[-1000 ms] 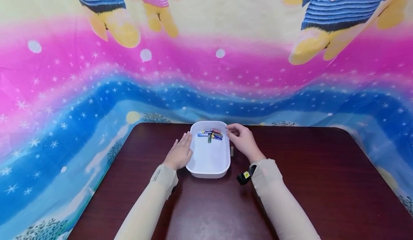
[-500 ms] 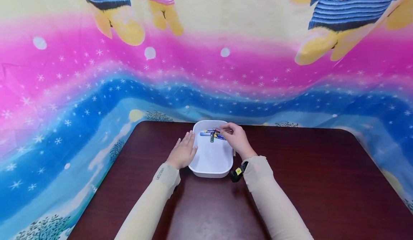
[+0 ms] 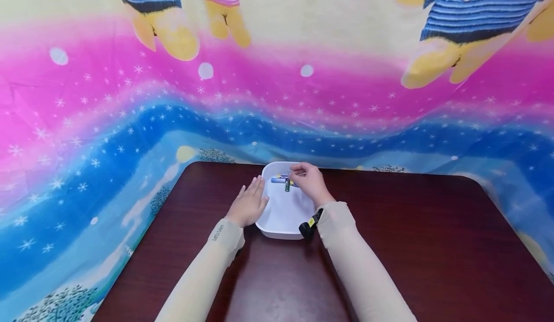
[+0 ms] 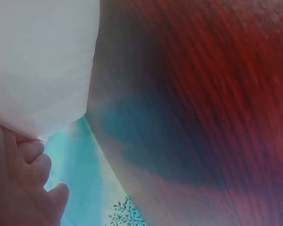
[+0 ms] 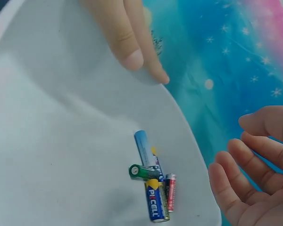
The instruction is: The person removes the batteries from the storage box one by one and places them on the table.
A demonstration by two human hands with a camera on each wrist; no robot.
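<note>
Batteries [image 5: 154, 197] in a white tray [image 3: 281, 216]

Your left hand [image 3: 247, 204] rests, fingers extended, against the tray's left side. The batteries lie piled toward its far end. Your right hand [image 3: 312, 183], released and loosely curved, is above its right rim.

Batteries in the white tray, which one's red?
The red battery, rightmost in the right wrist view, beside the lettered blue-and-yellow battery; it alone has a red wrapper.

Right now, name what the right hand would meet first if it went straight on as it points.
The right hand would probably meet the batteries in the white tray; its height is unclear, so it might pass above them toward the left hand.
</note>
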